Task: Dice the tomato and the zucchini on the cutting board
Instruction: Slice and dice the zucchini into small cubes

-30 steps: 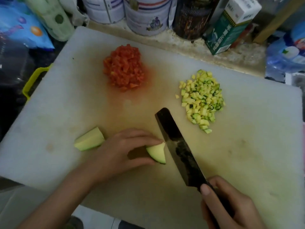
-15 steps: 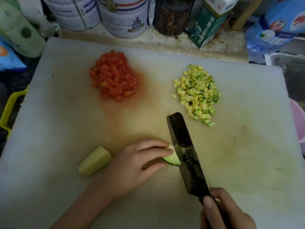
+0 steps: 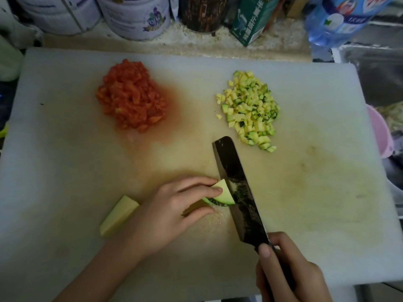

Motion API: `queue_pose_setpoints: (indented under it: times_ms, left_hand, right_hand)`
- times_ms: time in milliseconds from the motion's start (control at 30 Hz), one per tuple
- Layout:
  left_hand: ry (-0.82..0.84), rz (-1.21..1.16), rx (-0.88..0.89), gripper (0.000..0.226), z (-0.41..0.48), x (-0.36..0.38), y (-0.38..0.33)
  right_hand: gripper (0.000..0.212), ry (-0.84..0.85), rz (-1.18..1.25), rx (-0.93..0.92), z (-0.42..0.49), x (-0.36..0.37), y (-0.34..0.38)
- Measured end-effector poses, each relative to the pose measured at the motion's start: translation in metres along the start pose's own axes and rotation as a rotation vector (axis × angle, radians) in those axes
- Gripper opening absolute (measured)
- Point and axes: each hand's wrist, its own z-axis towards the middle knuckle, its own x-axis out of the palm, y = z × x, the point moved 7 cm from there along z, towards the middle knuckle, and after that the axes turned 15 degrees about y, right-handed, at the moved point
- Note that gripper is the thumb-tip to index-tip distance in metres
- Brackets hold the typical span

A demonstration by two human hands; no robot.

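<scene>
On the white cutting board (image 3: 65, 160) a heap of diced tomato (image 3: 130, 97) lies at the back left and a heap of diced zucchini (image 3: 250, 110) at the back right. My left hand (image 3: 172, 212) presses a zucchini wedge (image 3: 222, 195) onto the board near the front. My right hand (image 3: 285, 271) grips the handle of a dark cleaver (image 3: 237, 188); its blade stands against the wedge's right end. A second zucchini wedge (image 3: 117, 214) lies loose just left of my left hand.
Tins (image 3: 135, 16), a dark jar (image 3: 202, 12), a green carton (image 3: 250, 20) and a blue bottle (image 3: 340, 18) stand along the counter behind the board. A pink container (image 3: 379, 131) sits past the board's right edge.
The cleaver moved left from beside the wedge and came down against its end. The view shifted, so the board's contents sit lower and more to the left in frame.
</scene>
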Motion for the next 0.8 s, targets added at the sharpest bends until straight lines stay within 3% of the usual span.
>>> queue_pose_setpoints:
  times_ms: [133, 267, 467, 667, 800]
  left_hand:
    - [-0.061, 0.041, -0.011, 0.028, -0.002, -0.001, -0.002]
    - [-0.212, -0.008, -0.066, 0.022, -0.006, 0.003, -0.007]
    - [-0.397, 0.003, -0.206, 0.030, -0.002, 0.020, -0.016]
    - [-0.449, -0.030, -0.247, 0.030, 0.004, 0.032, -0.022]
    - [-0.436, -0.132, -0.283, 0.033, 0.000, 0.039, -0.022]
  right_hand:
    - [0.010, 0.014, 0.009, -0.012, 0.001, 0.003, -0.002]
    - [0.031, 0.042, -0.054, -0.066, 0.009, -0.008, 0.005]
    - [0.031, 0.204, -0.231, -0.143, 0.029, -0.044, 0.024]
    - [0.029, 0.339, -0.116, -0.134, 0.043, -0.060, 0.028]
    - [0.034, 0.319, -0.154, -0.153, 0.044, -0.061, 0.025]
